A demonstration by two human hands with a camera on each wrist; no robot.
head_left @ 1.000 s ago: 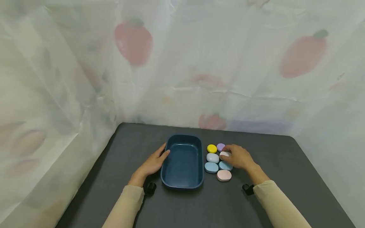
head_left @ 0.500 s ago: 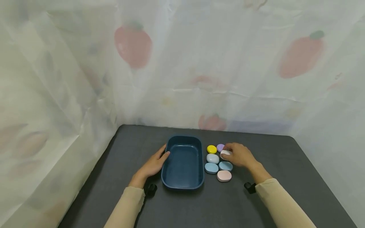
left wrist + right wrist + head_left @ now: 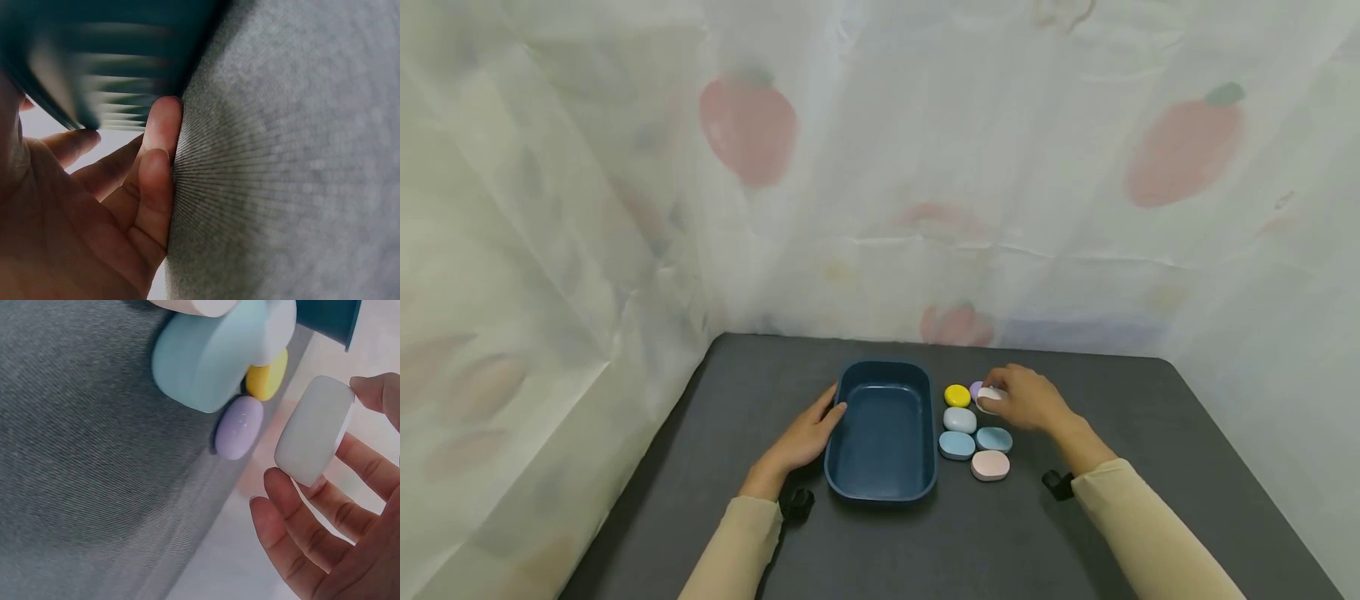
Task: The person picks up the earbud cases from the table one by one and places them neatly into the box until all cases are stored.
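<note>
In the head view a dark blue rectangular basin (image 3: 883,442) stands on the grey table, with nothing in it. My left hand (image 3: 805,437) grips its left side, thumb over the rim and fingers along the outer wall. In the left wrist view, fingertips (image 3: 164,122) touch the ribbed outer wall near the tabletop. A white soap bar (image 3: 315,428) is pinched between the thumb and fingers of my right hand (image 3: 1030,398), held above the table. Close by lie a purple soap (image 3: 239,427) and a yellow soap (image 3: 957,396), both rounded.
Right of the basin, a pale blue-white soap (image 3: 960,420), two light blue soaps, one on the left (image 3: 957,445) and one on the right (image 3: 994,439), and a pink soap (image 3: 990,466) lie close together. A strawberry-print curtain (image 3: 850,208) hangs behind the table.
My right hand has lifted the white soap bar up from among the other soaps, widening the gap to the light blue one. My left hand stays on the basin.
</note>
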